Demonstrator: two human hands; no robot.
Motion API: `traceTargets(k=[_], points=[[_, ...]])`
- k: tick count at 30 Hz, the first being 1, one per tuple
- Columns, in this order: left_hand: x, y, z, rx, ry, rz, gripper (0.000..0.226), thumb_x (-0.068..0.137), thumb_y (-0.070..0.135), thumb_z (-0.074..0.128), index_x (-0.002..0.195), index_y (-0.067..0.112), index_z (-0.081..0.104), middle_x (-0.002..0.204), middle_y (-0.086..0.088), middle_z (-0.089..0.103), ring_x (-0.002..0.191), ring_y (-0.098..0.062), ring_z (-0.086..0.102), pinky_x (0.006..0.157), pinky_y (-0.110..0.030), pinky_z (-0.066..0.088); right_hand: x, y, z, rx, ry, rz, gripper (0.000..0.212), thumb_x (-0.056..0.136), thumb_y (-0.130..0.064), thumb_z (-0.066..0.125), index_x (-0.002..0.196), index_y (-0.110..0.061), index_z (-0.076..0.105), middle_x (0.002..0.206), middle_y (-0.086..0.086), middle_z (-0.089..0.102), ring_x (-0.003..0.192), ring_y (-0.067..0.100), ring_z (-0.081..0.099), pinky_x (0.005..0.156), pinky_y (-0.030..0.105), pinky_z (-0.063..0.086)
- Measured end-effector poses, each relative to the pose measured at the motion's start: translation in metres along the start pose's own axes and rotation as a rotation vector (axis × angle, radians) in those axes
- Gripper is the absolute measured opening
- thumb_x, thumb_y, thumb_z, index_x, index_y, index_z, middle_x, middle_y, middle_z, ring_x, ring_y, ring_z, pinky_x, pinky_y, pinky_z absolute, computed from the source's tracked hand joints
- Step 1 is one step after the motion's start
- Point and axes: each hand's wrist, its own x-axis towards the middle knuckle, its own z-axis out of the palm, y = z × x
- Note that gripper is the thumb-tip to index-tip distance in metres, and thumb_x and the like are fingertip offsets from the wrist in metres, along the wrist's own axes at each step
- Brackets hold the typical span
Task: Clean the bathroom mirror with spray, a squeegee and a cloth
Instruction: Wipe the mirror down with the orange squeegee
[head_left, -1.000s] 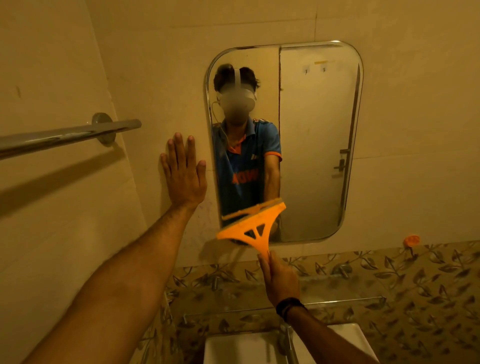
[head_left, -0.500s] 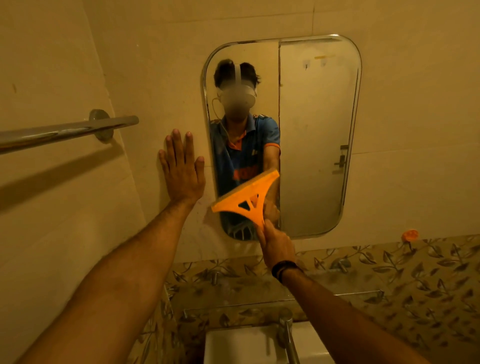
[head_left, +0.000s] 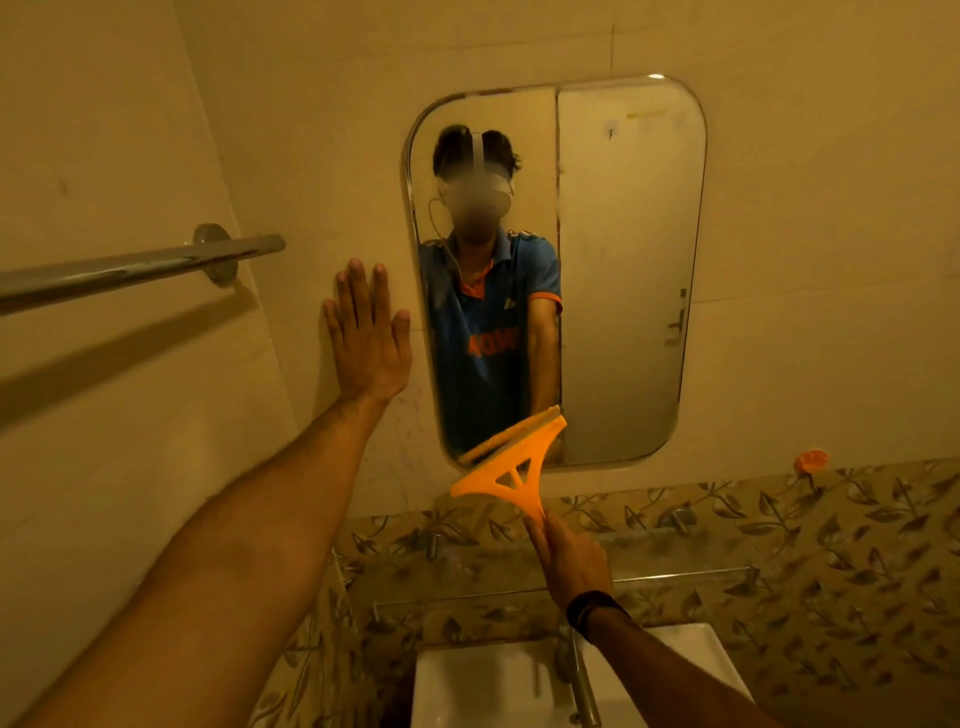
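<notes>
While right hand (head_left: 571, 558) grips squeegee (head_left: 511, 467) at mirror (head_left: 628, 291) bottom | left hand (head_left: 366, 338) flat, fingers spread, on wall | towel bar (head_left: 130, 267) left

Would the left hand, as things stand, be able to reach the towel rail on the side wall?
Probably yes: the left hand lies flat and empty on the wall tiles, and nothing stands between it and the towel rail up to its left.

wall (head_left: 779, 260) | mirror (head_left: 623, 260), towel bar (head_left: 130, 267) mounted | left hand (head_left: 366, 338) flat against it
</notes>
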Motion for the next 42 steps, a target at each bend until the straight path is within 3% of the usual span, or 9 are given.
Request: traceTargets(k=[3, 11, 18, 22, 25, 33, 36, 39, 42], points=[[-0.002, 0.002, -0.004, -0.003, -0.012, -0.007, 0.065, 0.105, 0.046, 0.016, 0.159, 0.02, -0.008, 0.168, -0.012, -0.008, 0.155, -0.03, -0.007, 0.125, -0.053, 0.001, 0.025, -0.03, -0.035, 0.142, 0.144, -0.077, 0.066, 0.088, -0.074, 0.01, 0.094, -0.023, 0.051, 0.067, -0.002, 0.056, 0.058, 0.023, 0.057, 0.05, 0.042, 0.047], [0.019, 0.01, -0.025, -0.088, 0.017, 0.035, 0.064, 0.103, 0.047, 0.013, 0.161, 0.02, 0.001, 0.168, -0.011, -0.005, 0.156, -0.026, -0.004, 0.125, -0.049, 0.001, 0.124, -0.112, -0.151, 0.355, 0.358, -0.166, 0.037, 0.099, -0.053, 0.035, 0.116, -0.023, 0.048, 0.071, -0.001, 0.058, 0.057, 0.014, 0.056, 0.052, 0.033, 0.048], [0.063, 0.033, -0.045, -0.178, 0.048, -0.043, 0.066, 0.1, 0.049, 0.006, 0.159, 0.021, 0.004, 0.168, -0.012, -0.001, 0.156, -0.03, 0.001, 0.124, -0.054, 0.008, 0.186, -0.138, -0.21, 0.341, 0.482, -0.2, 0.039, 0.097, -0.061, 0.031, 0.104, -0.029, 0.052, 0.093, 0.001, 0.062, 0.074, 0.016, 0.06, 0.054, 0.022, 0.039], [0.063, 0.031, -0.042, -0.146, 0.078, -0.035, 0.066, 0.102, 0.05, 0.002, 0.16, 0.02, 0.007, 0.168, -0.013, 0.001, 0.155, -0.032, 0.006, 0.123, -0.057, 0.015, 0.201, -0.15, -0.232, 0.343, 0.52, -0.208, 0.028, 0.098, -0.06, 0.031, 0.095, -0.038, 0.048, 0.084, -0.003, 0.059, 0.072, 0.013, 0.058, 0.052, 0.021, 0.033], [0.067, 0.031, -0.038, -0.114, 0.1, -0.039, 0.065, 0.103, 0.05, 0.003, 0.161, 0.021, 0.005, 0.168, -0.012, -0.001, 0.155, -0.031, 0.004, 0.123, -0.057, 0.014, 0.211, -0.161, -0.246, 0.338, 0.544, -0.194, 0.039, 0.098, -0.06, 0.029, 0.103, -0.03, 0.053, 0.075, -0.005, 0.056, 0.067, 0.016, 0.057, 0.049, 0.023, 0.031], [0.071, 0.036, -0.032, -0.105, 0.164, -0.053, 0.063, 0.103, 0.046, 0.013, 0.161, 0.021, 0.007, 0.169, -0.009, -0.004, 0.156, -0.028, 0.0, 0.124, -0.057, 0.011, 0.226, -0.147, -0.229, 0.288, 0.498, -0.173, 0.039, 0.097, -0.064, 0.024, 0.098, -0.034, 0.049, 0.078, -0.003, 0.06, 0.068, 0.018, 0.061, 0.052, 0.027, 0.047], [0.071, 0.036, -0.032, -0.12, 0.17, -0.044, 0.065, 0.103, 0.05, 0.004, 0.161, 0.022, 0.004, 0.169, -0.008, -0.007, 0.156, -0.027, -0.002, 0.124, -0.057, 0.009, 0.205, -0.127, -0.205, 0.348, 0.449, -0.184, 0.038, 0.098, -0.056, 0.027, 0.118, -0.032, 0.048, 0.104, -0.002, 0.061, 0.077, 0.015, 0.062, 0.051, 0.017, 0.035], [0.07, 0.037, -0.032, -0.139, 0.169, -0.043, 0.067, 0.102, 0.053, -0.002, 0.161, 0.023, 0.002, 0.169, -0.007, -0.01, 0.156, -0.026, -0.005, 0.124, -0.057, 0.006, 0.174, -0.099, -0.169, 0.393, 0.369, -0.111, 0.069, 0.085, -0.072, 0.012, 0.124, -0.028, 0.049, 0.093, -0.003, 0.063, 0.075, 0.012, 0.064, 0.054, 0.019, 0.046], [0.07, 0.04, -0.032, -0.131, 0.186, -0.06, 0.067, 0.102, 0.052, -0.002, 0.161, 0.021, 0.006, 0.169, -0.009, -0.006, 0.156, -0.027, -0.003, 0.124, -0.057, 0.007, 0.142, -0.074, -0.138, 0.26, 0.21, -0.016, 0.06, 0.097, -0.055, 0.021, 0.151, -0.031, 0.02, 0.101, 0.002, 0.068, 0.089, 0.018, 0.067, 0.075, 0.03, 0.053]])
